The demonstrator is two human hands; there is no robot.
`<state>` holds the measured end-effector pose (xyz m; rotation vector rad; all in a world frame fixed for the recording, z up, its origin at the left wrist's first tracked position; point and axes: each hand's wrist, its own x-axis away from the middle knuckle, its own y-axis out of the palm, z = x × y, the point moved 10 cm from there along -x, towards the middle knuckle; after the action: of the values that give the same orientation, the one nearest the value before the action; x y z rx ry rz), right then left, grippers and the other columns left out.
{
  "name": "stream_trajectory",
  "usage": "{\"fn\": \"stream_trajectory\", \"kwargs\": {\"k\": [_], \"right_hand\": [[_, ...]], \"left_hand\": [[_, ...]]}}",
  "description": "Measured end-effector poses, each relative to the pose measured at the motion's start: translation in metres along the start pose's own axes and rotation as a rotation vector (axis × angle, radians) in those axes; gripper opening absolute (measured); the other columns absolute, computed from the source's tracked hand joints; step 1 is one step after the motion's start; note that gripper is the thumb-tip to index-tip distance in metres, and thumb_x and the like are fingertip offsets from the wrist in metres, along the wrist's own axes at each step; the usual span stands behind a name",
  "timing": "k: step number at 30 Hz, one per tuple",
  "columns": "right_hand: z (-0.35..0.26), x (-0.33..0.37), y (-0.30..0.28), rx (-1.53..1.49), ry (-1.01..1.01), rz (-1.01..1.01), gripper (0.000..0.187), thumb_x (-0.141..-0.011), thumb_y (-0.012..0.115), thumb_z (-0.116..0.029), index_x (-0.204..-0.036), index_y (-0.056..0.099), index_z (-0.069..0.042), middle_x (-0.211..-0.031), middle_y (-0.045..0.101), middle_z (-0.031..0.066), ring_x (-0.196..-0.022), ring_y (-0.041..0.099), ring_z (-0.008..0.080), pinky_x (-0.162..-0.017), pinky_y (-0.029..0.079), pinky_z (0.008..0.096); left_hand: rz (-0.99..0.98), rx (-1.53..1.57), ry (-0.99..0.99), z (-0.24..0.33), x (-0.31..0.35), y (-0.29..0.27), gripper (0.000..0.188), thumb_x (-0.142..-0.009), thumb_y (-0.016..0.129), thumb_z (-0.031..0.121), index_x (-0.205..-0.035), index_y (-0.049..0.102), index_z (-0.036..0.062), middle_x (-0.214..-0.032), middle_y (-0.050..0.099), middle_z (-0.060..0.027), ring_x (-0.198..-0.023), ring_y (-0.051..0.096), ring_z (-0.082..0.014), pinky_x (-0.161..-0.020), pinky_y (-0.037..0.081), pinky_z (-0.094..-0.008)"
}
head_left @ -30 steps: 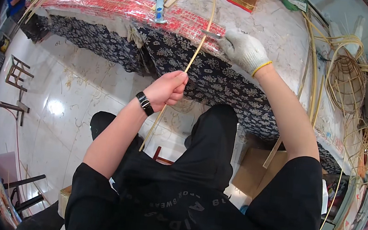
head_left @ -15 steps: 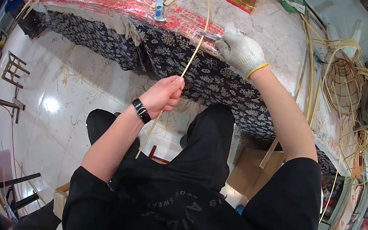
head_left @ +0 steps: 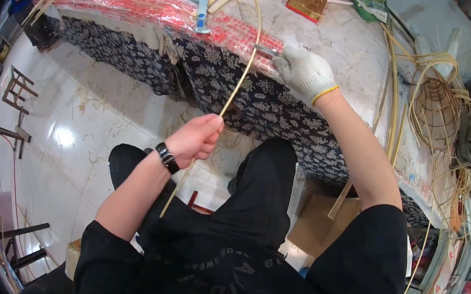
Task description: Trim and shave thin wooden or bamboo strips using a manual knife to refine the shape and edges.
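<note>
Centrally, a pale strip (head_left: 236,89) passes through the bare left hand (head_left: 194,137), which pinches it, and bends over the desk (head_left: 349,49) beyond; ahead and rightward, the gloved right hand (head_left: 305,73) grips a metal blade (head_left: 269,51) at the strip; a blue-and-silver tool (head_left: 202,14) lies left of that hand.

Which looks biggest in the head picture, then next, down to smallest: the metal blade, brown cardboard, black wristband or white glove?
Largest to smallest:
1. Brown cardboard
2. White glove
3. Black wristband
4. Metal blade, counting only what shows
</note>
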<state>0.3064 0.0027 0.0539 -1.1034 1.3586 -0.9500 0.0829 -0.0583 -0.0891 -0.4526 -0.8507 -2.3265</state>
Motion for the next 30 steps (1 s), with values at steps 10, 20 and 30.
{"fn": "stream_trajectory", "kwargs": {"k": [10, 20, 30], "right_hand": [[-0.008, 0.002, -0.003, -0.025, -0.045, -0.007, 0.033, -0.1, 0.054, -0.038, -0.095, 0.064, -0.007, -0.092, 0.066, 0.023, -0.085, 0.066, 0.0434, -0.074, 0.052, 0.0527], [0.0, -0.002, 0.007, 0.035, 0.0, -0.05, 0.033, -0.098, 0.056, -0.041, -0.094, 0.067, -0.01, -0.087, 0.068, 0.0216, -0.083, 0.067, 0.042, -0.073, 0.053, 0.0522], [-0.01, 0.0, 0.004, 0.08, -0.033, -0.056, 0.034, -0.098, 0.056, -0.042, -0.095, 0.067, -0.01, -0.085, 0.069, 0.0217, -0.082, 0.067, 0.0424, -0.072, 0.053, 0.0527]], "left_hand": [[-0.077, 0.011, 0.049, 0.019, -0.031, 0.005, 0.024, -0.11, 0.046, 0.035, -0.093, 0.046, 0.0177, -0.065, 0.03, 0.0102, -0.05, 0.022, -0.0035, -0.043, 0.017, -0.0213], [-0.028, -0.023, 0.03, 0.005, -0.01, -0.004, 0.023, -0.108, 0.047, 0.032, -0.093, 0.048, 0.0157, -0.067, 0.035, 0.009, -0.05, 0.025, -0.0036, -0.044, 0.019, -0.0223], [0.018, -0.13, -0.02, 0.014, 0.01, -0.01, 0.022, -0.109, 0.046, 0.031, -0.093, 0.047, 0.0153, -0.067, 0.035, 0.0094, -0.05, 0.024, -0.0033, -0.043, 0.019, -0.0221]]}}
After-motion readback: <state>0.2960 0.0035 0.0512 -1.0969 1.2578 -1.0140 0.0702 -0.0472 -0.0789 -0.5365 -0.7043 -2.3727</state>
